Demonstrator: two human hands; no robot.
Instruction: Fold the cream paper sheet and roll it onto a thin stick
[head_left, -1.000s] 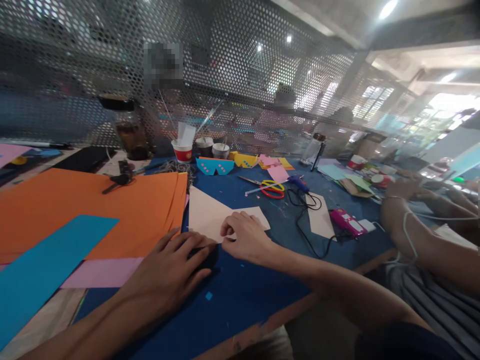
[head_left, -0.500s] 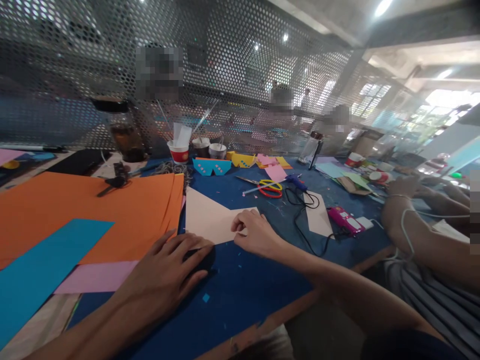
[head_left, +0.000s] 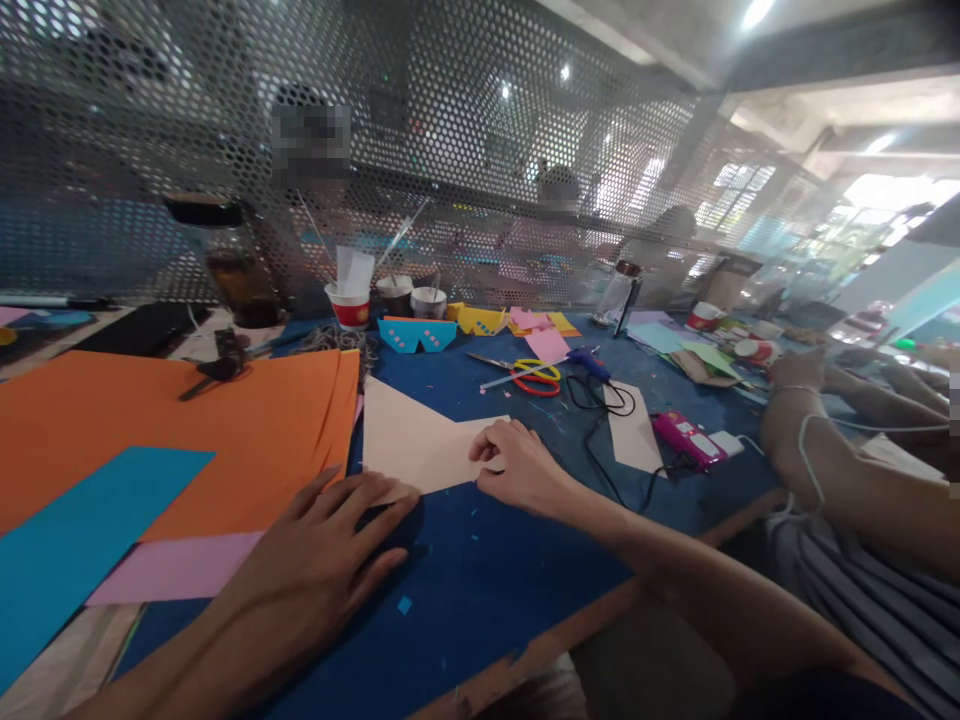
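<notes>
A pale pink sheet of paper [head_left: 409,435] with a notched upper edge lies flat on the blue table. My left hand [head_left: 349,530] rests palm down with fingers spread, its fingertips on the sheet's lower left edge beside the orange paper. Over the sheet's right end is my right hand [head_left: 517,465], fingers curled towards the thumb. Whatever lies between those fingertips is hidden or too small to tell. Beyond the sheet are scissors [head_left: 536,375] with red and yellow handles, and a blue glue gun [head_left: 590,363] with a black cord.
Orange sheets [head_left: 285,410] and a blue strip [head_left: 97,530] lie at left. Paper cups [head_left: 349,308], a blue paper mask [head_left: 416,336] and a jar [head_left: 240,280] stand by the perforated screen. At right are a magenta device [head_left: 686,438] and another person's arm [head_left: 847,470].
My right hand has shifted slightly to the right along the pale sheet. My left hand stays at the sheet's lower left edge. The view has turned a little.
</notes>
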